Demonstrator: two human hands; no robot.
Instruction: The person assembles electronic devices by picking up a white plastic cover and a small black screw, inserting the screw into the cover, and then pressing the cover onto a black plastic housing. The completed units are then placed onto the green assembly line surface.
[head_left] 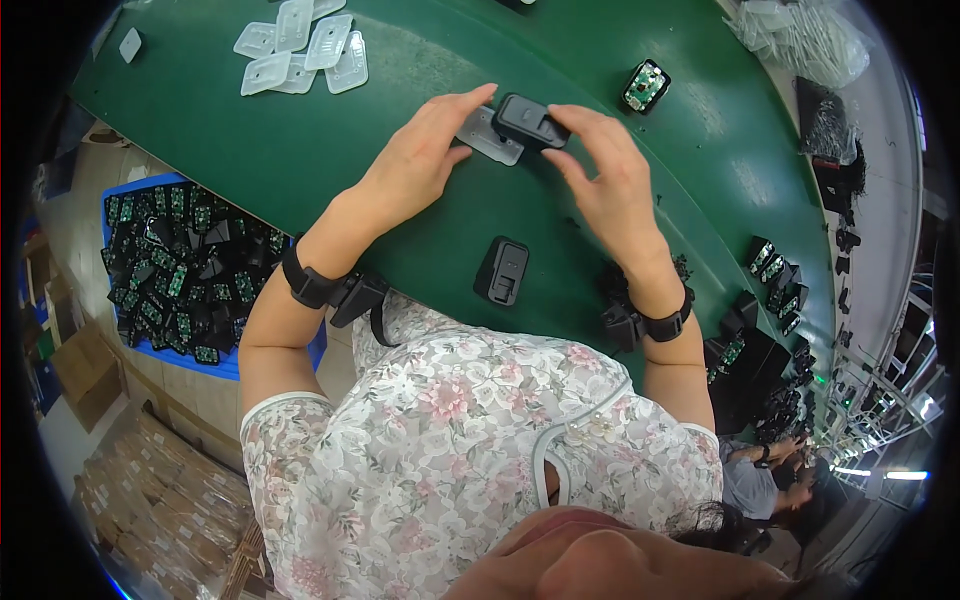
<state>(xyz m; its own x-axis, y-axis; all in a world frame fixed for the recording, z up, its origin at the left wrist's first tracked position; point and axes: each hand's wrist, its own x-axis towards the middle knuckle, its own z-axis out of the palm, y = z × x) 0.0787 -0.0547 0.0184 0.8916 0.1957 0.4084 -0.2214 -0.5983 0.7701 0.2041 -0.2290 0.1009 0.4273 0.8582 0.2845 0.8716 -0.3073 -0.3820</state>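
Note:
My right hand (612, 165) grips a black plastic housing (525, 118) by its right end, between thumb and fingers. The housing overlaps a translucent white plate (488, 138) that has small holes in it. On the plate's left side is my left hand (418, 158), its thumb and fingers spread apart. The thumb tip lies close to the plate's edge; whether it touches is hard to tell. A second black housing (503, 270) of the same shape rests on the green table in front of my body.
Several translucent plates (328, 42) lie at the far left of the green table (420, 60). An open housing with a green circuit board (646, 87) sits far right. A blue crate (150, 352) of black parts stands left. More housings (775, 275) and a person (750, 485) are at right.

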